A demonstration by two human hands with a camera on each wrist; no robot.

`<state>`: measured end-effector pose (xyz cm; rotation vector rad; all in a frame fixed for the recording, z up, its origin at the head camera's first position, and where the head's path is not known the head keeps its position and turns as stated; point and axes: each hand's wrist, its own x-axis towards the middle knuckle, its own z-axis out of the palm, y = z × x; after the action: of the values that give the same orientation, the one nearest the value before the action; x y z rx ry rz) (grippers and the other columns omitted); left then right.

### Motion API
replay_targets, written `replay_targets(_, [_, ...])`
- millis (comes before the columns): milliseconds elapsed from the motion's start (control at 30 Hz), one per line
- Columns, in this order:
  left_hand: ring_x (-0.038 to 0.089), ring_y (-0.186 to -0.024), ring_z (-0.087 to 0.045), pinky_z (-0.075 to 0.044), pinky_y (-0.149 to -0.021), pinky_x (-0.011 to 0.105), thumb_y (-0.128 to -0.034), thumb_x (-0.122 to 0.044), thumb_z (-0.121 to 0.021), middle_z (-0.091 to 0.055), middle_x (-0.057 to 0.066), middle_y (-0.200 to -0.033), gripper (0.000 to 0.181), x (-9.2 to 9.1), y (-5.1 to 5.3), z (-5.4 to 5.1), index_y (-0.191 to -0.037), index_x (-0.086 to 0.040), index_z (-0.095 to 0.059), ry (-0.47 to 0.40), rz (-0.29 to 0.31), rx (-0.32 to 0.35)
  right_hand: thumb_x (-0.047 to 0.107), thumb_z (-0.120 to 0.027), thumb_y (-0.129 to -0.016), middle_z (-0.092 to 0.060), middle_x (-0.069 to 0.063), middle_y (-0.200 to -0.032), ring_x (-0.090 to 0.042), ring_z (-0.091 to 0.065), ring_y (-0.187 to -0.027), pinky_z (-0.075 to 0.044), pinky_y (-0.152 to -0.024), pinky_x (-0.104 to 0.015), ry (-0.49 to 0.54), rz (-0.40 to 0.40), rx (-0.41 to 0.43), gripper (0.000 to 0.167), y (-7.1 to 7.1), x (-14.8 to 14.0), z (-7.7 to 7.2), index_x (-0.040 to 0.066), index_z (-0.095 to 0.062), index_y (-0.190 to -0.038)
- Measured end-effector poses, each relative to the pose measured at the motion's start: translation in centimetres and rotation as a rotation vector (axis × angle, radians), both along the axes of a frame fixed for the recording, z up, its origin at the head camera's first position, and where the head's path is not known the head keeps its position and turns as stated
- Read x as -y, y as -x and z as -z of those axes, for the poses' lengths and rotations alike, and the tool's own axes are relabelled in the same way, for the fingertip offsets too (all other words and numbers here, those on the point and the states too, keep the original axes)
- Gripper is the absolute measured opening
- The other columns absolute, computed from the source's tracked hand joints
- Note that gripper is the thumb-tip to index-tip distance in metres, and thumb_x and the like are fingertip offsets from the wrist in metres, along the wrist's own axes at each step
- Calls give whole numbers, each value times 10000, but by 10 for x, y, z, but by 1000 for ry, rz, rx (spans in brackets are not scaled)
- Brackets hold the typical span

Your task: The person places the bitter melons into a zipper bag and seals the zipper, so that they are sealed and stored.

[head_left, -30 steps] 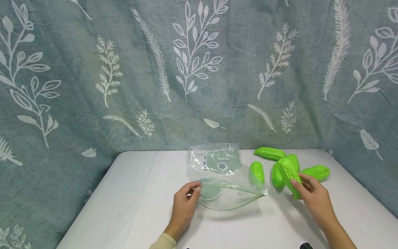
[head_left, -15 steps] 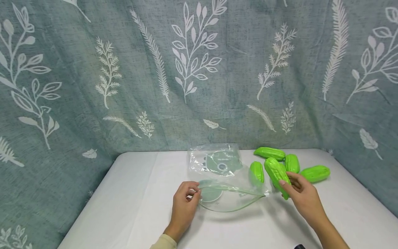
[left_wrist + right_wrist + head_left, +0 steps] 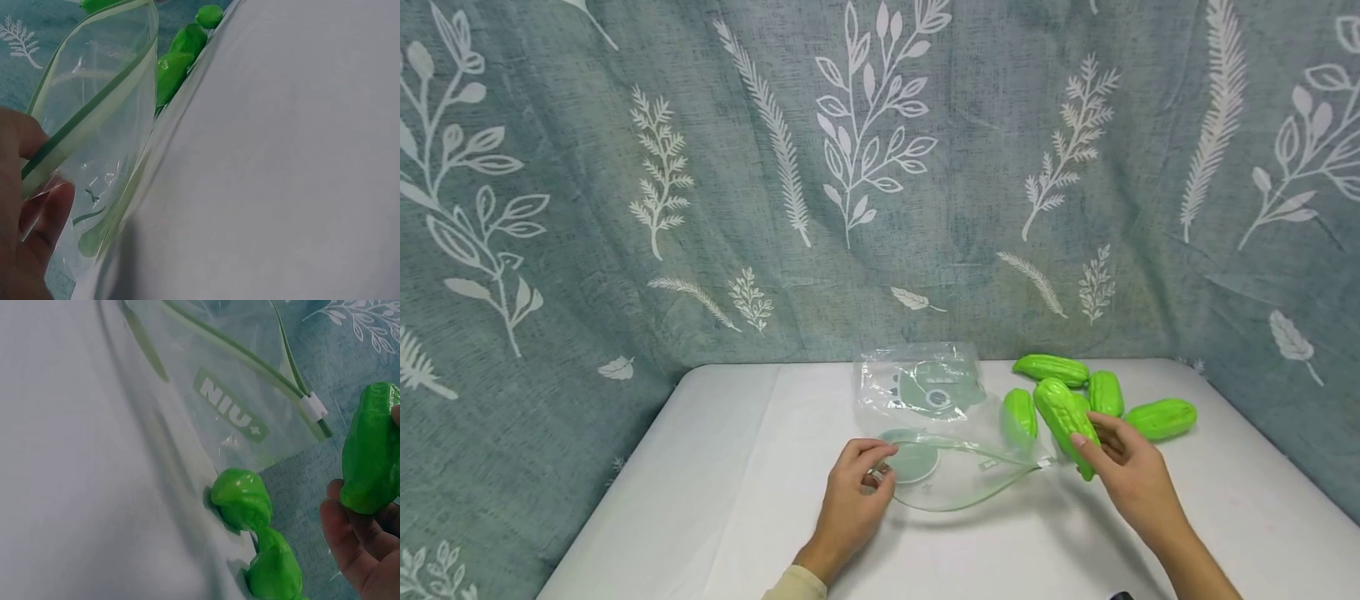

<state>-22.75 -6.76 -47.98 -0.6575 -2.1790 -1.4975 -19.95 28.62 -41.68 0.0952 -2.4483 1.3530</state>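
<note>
My left hand (image 3: 853,496) pinches the left end of the mouth of a clear zip bag (image 3: 970,479) with green edging. In the left wrist view, the bag's rim (image 3: 94,103) passes between thumb and fingers and gapes wide. A white slider (image 3: 314,406) sits at the mouth's other end. My right hand (image 3: 1138,467) grips a bright green bitter melon (image 3: 1066,421), bumpy and glossy like a toy, raised and tilted just right of the slider. The right wrist view shows fingers under the melon's lower end (image 3: 369,462); its far side is cut off.
A second clear bag (image 3: 917,387) with a green print lies flat behind. More green melons lie around: one behind the open bag (image 3: 1019,417), one at the back edge (image 3: 1049,368), others to the right (image 3: 1161,418). A patterned curtain (image 3: 880,208) hangs behind the white table (image 3: 760,500).
My right hand has carried the melon left toward the bag, then nearly stopped. My left hand has shifted slightly right with the bag's edge, and the mouth bows a little wider.
</note>
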Motion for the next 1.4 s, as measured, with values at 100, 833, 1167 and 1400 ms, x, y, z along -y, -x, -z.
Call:
replay_targets(100, [281,-989,-634,-574,-725,245,-843,53,-682,-531,43,-1263,422,-1,0,1,-1254,-40,-668,7,25,-13,372,-593,-1009,-491,-300,-1416,-466,-480,-1288,-399,-814,-24,-12,-8,-11,628,-3,5,-4,-32,-432,-1462])
replay_targets(833, [269,-1028,-597,-549,-788,231,-786,40,-697,-381,8,-1486,765,-4,-4,6,-1500,-92,-457,145,87,67,295,-657,-983,-623,-169,-1297,89,-533,-1091,-467,-834,-97,-31,-89,-73,524,-12,35,-6,53,-513,-1424])
replay_targets(1167, [225,-1013,-592,-544,-772,208,-782,39,-702,-341,49,-1533,832,-5,-6,5,-1539,-123,-396,202,74,63,220,-686,-965,-661,-109,-1129,-68,-630,-1000,-560,-730,-243,13,-174,-93,460,-17,52,-5,66,-546,-1375])
replay_targets(1400, [176,-977,-578,-544,-708,187,-786,39,-718,-277,48,-1570,900,-5,-7,6,-1572,-169,-331,226,74,138,182,-710,-945,-671,-114,-1103,-120,-650,-923,-569,-688,-271,66,-224,-87,446,-19,61,-2,67,-563,-1351])
